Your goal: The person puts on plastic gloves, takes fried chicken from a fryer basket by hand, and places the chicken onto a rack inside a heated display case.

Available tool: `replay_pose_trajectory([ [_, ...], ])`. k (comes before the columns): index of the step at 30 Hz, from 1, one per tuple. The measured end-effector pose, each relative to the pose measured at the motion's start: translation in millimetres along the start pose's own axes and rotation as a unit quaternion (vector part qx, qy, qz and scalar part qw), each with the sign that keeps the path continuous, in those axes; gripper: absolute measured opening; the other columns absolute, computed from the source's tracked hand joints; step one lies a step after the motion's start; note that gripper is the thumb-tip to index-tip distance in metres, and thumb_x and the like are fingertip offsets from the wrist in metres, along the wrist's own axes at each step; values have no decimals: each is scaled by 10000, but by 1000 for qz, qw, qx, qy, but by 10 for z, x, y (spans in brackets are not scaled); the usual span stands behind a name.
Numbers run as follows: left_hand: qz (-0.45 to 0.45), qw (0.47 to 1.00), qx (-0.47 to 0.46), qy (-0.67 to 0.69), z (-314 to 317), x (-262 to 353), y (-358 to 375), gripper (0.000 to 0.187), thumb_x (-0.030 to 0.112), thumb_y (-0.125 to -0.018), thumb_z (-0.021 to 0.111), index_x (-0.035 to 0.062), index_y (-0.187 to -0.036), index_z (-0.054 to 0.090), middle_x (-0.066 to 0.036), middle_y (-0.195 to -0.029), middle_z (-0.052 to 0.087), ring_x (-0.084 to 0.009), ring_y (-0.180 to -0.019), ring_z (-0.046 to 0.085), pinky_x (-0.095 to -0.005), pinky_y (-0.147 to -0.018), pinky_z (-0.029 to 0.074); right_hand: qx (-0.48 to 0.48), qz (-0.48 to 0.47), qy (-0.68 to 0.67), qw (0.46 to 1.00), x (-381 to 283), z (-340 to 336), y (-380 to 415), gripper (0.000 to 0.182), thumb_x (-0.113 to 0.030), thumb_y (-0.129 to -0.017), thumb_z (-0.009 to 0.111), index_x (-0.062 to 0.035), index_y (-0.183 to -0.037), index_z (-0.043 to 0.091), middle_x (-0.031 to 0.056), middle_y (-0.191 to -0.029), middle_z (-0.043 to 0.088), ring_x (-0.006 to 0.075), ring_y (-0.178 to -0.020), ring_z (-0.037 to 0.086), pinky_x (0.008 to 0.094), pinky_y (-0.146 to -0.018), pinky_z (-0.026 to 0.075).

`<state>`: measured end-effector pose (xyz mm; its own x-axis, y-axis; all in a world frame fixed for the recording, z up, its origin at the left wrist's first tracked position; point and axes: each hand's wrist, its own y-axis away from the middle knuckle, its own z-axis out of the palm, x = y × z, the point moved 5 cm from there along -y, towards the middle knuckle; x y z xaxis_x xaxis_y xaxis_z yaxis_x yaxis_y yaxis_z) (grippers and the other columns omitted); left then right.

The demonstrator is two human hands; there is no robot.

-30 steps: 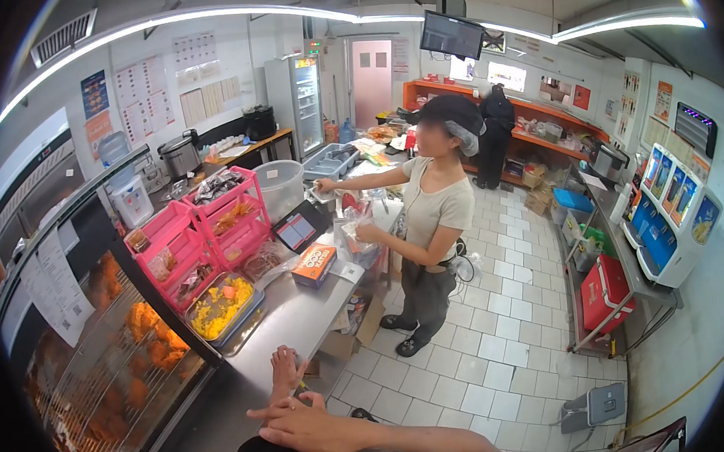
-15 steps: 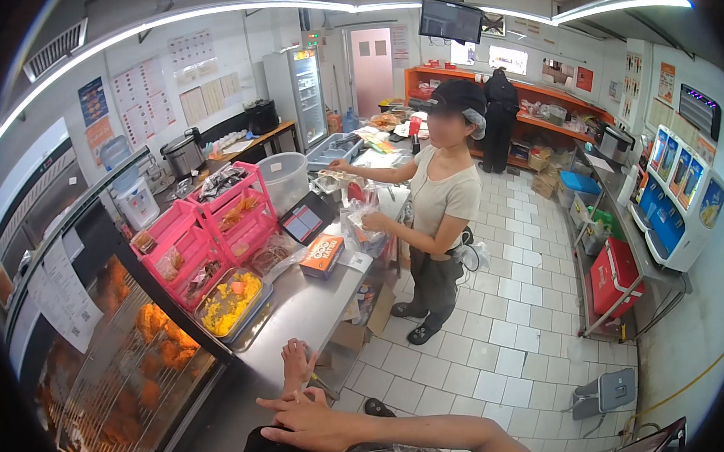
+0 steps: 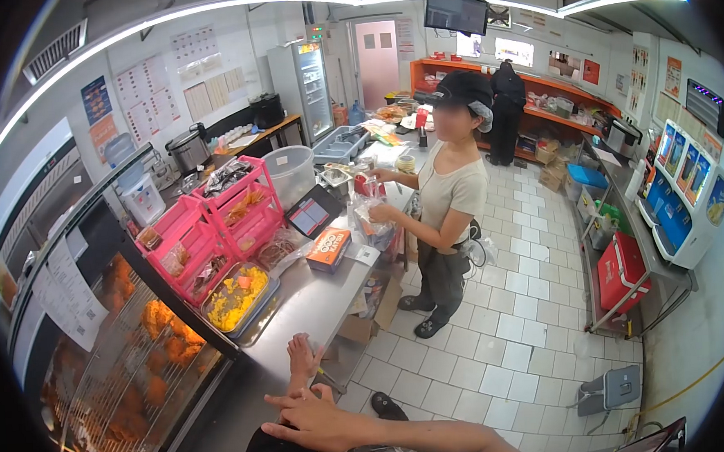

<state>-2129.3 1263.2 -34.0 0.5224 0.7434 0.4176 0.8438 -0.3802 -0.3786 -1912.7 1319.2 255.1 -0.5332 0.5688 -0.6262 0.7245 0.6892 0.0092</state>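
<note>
My left hand [image 3: 303, 358] rests on the near edge of the steel counter [image 3: 301, 307], fingers pointing up and slightly apart, holding nothing. My right hand [image 3: 313, 419] lies flat across my left wrist with fingers spread, also empty; its forearm comes in from the lower right. Nearest on the counter are a tray of yellow food [image 3: 236, 295] and an orange box [image 3: 329, 249].
A co-worker [image 3: 451, 205] stands at the counter handling clear plastic bags [image 3: 368, 217]. Pink racks [image 3: 215, 225], a tablet [image 3: 311, 215] and a white tub [image 3: 290, 172] sit further along. A warmer with fried food [image 3: 132, 361] is at left. A red cooler [image 3: 620, 271] stands right.
The co-worker's outstretched hand has come back from the far counter toward the plastic bags. My two hands have barely shifted.
</note>
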Motion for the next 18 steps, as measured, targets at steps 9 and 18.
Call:
replay_pose_trajectory([
  [9, -2, 1000, 8, -4, 70, -97, -5, 570, 411, -812, 630, 36, -1184, 416, -188, -1181, 420, -374, -1072, 404, -482, -919, 320, 109, -126, -200, 965, -71, -25, 136, 469, -315, -1034, 291, 56, -1072, 578, 221, -1183, 571, 338, -1163, 490, 494, -973, 312],
  [18, -14, 1000, -2, -11, 109, -148, -30, 524, 402, -813, 633, 71, -1168, 437, -165, -1197, 409, -364, -1078, 400, -482, -934, 316, 42, -54, -220, 973, 50, 182, 108, 648, -575, -967, 260, -128, -1426, 363, 161, -1450, 373, 467, -1320, 278, 519, -1075, 102],
])
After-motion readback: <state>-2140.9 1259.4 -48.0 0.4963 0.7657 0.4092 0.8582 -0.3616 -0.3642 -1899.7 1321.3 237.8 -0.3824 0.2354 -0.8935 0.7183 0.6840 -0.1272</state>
